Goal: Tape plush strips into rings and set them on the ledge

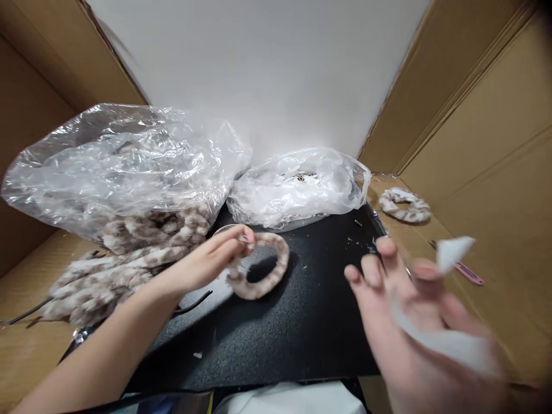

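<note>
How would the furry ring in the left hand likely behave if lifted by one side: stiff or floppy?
The furry ring probably sags a little: its loop looks uneven and plush. It seems light, since the left hand pinches it with fingertips only. Lying flat on the black mat, it is unlikely to roll.
</note>
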`<state>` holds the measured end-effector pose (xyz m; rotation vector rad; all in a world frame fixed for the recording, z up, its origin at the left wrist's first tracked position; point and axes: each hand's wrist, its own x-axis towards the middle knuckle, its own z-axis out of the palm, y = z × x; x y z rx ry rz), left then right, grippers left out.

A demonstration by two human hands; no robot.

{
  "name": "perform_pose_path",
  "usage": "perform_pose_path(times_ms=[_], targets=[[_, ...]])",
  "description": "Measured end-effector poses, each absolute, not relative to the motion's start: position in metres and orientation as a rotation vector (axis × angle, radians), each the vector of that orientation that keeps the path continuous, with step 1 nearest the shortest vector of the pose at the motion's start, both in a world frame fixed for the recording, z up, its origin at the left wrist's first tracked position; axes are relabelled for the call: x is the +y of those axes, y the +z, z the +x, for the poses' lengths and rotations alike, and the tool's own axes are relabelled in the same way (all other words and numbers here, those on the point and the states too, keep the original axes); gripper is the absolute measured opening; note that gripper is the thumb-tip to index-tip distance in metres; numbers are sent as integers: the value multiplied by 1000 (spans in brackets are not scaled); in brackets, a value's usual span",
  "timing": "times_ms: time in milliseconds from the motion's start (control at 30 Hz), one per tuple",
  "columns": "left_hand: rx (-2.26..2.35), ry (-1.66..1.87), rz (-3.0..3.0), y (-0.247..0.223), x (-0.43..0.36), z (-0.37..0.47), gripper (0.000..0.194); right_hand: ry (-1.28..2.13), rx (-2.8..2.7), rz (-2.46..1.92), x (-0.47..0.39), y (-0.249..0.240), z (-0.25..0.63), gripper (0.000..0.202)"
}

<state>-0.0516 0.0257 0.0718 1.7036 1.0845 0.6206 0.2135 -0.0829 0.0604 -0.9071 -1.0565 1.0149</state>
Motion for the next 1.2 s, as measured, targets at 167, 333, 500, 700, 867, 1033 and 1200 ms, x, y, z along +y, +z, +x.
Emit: perform_pose_path(times_ms=[167,333,500,700,867,1033,1200], targets=[[838,545,1461,31,35,-20,33,1166,-1175,-848,-28,57,228,17],[810,530,1357,13,34,-9,31,1529,-1314,-937,-4,38,216,16],[887,632,1329,10,28,-8,31,1648,-1370,-1056,-1,25,207,26],[894,694,1239,6,25,-5,28,1269,-1807,-1220,2,47,214,18],[854,802,1023,-1,18,0,42,1338,-1966,-1132,14,53,208,32],[894,911,916,-4,11,7,36,1418,-1881,-1089,20,42,195,56],[998,980,919,-6,9,10,33,1432,-1839,-1116,21,36,188,45]])
